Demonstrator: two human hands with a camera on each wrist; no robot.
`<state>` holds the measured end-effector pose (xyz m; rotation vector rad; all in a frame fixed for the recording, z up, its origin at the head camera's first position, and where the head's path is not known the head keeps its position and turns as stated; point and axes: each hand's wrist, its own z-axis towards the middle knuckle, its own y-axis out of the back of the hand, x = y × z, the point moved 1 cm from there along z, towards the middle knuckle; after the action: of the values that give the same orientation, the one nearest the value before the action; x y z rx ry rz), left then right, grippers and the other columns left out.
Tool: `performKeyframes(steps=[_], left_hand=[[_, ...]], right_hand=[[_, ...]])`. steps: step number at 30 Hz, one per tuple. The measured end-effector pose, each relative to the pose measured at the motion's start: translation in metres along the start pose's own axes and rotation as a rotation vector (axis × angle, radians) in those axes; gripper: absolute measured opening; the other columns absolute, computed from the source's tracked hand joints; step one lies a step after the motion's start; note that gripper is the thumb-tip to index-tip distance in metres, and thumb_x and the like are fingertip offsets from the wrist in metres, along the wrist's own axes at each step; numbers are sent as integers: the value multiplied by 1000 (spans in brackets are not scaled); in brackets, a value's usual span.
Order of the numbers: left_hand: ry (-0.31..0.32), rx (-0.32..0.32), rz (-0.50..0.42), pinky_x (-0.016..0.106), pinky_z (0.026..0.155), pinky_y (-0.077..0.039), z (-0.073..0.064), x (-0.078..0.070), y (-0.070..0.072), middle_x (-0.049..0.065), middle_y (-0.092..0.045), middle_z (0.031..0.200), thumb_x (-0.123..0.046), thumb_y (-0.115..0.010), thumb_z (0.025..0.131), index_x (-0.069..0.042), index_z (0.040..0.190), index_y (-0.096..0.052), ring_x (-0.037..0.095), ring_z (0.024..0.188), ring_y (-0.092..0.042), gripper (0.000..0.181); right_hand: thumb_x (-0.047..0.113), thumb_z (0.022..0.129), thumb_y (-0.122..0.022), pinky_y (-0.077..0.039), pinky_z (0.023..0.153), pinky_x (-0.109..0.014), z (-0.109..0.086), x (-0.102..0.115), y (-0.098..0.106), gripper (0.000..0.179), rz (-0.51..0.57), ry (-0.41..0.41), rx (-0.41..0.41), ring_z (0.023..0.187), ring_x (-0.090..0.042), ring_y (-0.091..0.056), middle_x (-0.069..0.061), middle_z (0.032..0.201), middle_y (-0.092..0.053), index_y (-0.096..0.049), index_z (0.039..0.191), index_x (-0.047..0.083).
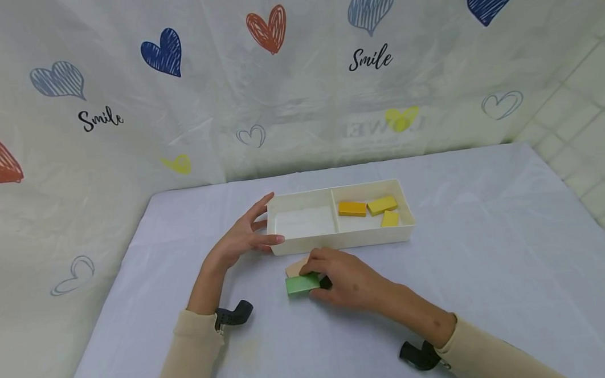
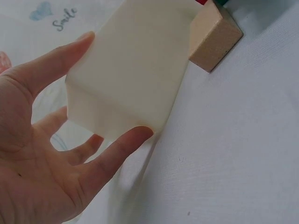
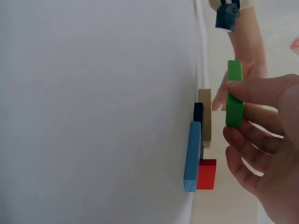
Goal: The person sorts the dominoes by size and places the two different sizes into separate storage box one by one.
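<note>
A white two-compartment box (image 1: pixel 346 241) stands on the table. My left hand (image 1: pixel 243 235) holds its left end, thumb at the near corner and fingers spread toward the far side. In front of the box, my right hand (image 1: pixel 350 280) pinches a green block (image 3: pixel 235 109) between thumb and fingers, above the table in the right wrist view. Close below are a beige block (image 3: pixel 205 126), a dark block (image 3: pixel 198 111), a light blue block (image 3: pixel 192 158) and a red block (image 3: pixel 207 174). In the head view the right hand hides most of these.
The box's right compartment holds an orange-yellow block (image 1: pixel 352 209) and two yellow blocks (image 1: pixel 382 205); its left compartment shows a bare floor. A white cloth covers the table (image 1: pixel 490 247). A curtain printed with hearts (image 1: pixel 302 86) hangs behind it.
</note>
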<state>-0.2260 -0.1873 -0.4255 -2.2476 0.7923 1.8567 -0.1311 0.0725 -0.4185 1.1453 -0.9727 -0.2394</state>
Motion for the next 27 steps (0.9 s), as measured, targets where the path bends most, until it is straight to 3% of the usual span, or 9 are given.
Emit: performKeyframes(steps=[16,27], left_hand=[[1,1,-17,40,84,-61,-2,1,1,1,-22,172,-20,-85,86,-53,160,-25,34,156,-33,101],[-3,4,-19,40,83,-61,1,2,1,1,-22,171,-19,-85,86,-54,159,-25,34,155,-35,101]], right_hand=[[25,89,-84,-54,88,-27,-3,-3,9,35,37,23,-56,99,-13,-62,11,109,-63,-74,121,21],[21,89,-83,-51,79,-22,-5,-4,16,33,60,30,-104,95,-12,-60,10,111,-62,-74,121,20]])
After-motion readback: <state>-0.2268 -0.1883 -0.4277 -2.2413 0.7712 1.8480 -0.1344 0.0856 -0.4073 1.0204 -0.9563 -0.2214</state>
